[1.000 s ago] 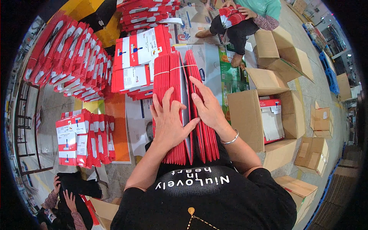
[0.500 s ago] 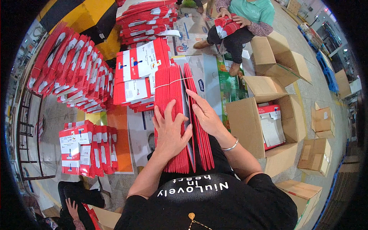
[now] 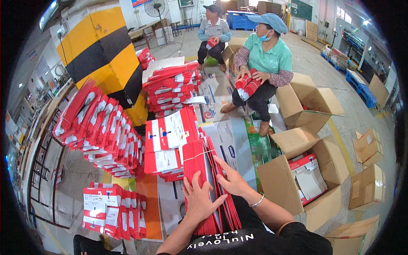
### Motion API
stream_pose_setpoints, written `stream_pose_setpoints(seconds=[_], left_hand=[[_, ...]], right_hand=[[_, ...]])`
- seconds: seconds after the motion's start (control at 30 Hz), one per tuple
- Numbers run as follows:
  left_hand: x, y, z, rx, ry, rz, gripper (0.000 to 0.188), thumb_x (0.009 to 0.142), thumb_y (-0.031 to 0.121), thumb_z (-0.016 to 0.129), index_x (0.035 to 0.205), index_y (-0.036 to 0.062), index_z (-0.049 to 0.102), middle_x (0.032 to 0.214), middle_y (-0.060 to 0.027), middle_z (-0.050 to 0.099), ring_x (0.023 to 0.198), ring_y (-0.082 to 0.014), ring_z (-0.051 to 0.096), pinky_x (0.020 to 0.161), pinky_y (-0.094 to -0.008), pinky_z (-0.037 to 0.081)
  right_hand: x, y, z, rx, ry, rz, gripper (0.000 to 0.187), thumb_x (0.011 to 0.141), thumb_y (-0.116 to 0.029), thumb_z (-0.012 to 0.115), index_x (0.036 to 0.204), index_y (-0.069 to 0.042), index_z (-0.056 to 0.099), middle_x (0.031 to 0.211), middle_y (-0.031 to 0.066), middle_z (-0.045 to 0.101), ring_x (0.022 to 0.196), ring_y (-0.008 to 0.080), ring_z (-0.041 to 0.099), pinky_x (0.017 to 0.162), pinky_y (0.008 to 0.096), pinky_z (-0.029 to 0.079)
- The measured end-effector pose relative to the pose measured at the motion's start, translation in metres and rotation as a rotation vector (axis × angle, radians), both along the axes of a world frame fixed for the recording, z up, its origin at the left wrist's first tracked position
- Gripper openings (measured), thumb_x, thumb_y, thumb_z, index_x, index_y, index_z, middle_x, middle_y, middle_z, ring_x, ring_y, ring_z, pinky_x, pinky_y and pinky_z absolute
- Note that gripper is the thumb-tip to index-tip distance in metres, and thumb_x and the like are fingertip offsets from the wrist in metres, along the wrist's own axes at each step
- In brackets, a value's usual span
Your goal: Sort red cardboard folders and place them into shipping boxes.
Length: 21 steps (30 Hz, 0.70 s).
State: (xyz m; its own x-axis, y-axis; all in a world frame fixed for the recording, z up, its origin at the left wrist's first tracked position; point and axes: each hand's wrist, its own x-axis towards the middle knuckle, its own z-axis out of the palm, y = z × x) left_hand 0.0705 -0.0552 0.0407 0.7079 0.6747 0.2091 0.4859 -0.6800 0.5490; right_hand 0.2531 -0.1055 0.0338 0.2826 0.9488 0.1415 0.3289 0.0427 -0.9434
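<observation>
A bundle of flat red cartons (image 3: 196,157) stands edge-up against my lap, with a pale band across its upper part. A gap splits it into a thick left part and a thinner right part. My left hand (image 3: 199,197) grips the thick part, fingers bent over its edges and thumb across the gap. On the thinner part, my right hand (image 3: 233,180) holds its right side, with the index finger stretched along the top; its other fingers are partly hidden. Just beyond the bundle lies a stack of red-and-white flat cartons (image 3: 165,138).
More carton stacks (image 3: 102,131) lean at the left, with a smaller pile (image 3: 112,210) nearer me. An open cardboard box (image 3: 276,180) holding cartons stands at my right. Ahead sit a co-worker in green (image 3: 272,55) and another in stripes (image 3: 213,32), both holding red bundles. A striped pillar (image 3: 104,49) rises far left.
My view has tilted upward, so the scene sits lower and the co-workers' upper bodies and the hall show. Both hands remain on the bundle, nearly unmoved against it.
</observation>
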Motion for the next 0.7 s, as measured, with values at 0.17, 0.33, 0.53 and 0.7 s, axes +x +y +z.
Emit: stream_pose_setpoints(seconds=[0.17,0.33,0.53,0.7], left_hand=[[0.005,0.002,-0.005,0.059,0.001,0.008,0.035,0.078,0.033,0.072,0.1,0.0096,0.058,0.155,-0.0232,0.026,0.141,-0.0644,0.012,0.106,-0.0794,0.017],[0.006,0.004,-0.003,-0.048,-0.316,0.013,0.052,0.074,0.016,0.067,0.124,0.0121,0.059,0.16,-0.0223,0.022,0.141,-0.0659,0.011,0.111,-0.0771,0.012],[0.003,0.003,-0.001,0.074,0.086,-0.1,0.047,0.075,0.013,0.065,0.122,0.0129,0.064,0.162,-0.0203,0.022,0.14,-0.068,0.009,0.11,-0.0794,0.012],[-0.009,0.01,-0.021,0.031,-0.017,-0.072,0.035,0.077,0.015,0.063,0.111,0.0094,0.067,0.162,-0.0184,0.023,0.141,-0.0667,0.01,0.109,-0.0803,0.014]], right_hand=[[0.014,0.002,0.005,-0.022,-0.064,0.012,0.078,0.089,-0.006,0.056,0.161,-0.016,0.028,0.141,0.021,0.057,0.104,0.0254,0.066,0.088,0.0351,0.053],[0.019,0.004,0.011,0.08,-0.209,0.028,0.078,0.088,-0.011,0.061,0.159,-0.016,0.03,0.136,0.0277,0.058,0.113,0.0408,0.064,0.095,0.0465,0.052],[0.007,0.0,0.066,0.201,-0.514,-0.084,0.068,0.089,-0.012,0.066,0.152,-0.009,0.042,0.13,0.0257,0.061,0.115,0.0411,0.063,0.099,0.0417,0.052],[-0.009,-0.064,0.185,0.888,-0.089,0.151,0.046,0.085,-0.01,0.073,0.13,-0.002,0.064,0.122,0.0202,0.067,0.102,0.0352,0.068,0.095,0.0389,0.052]])
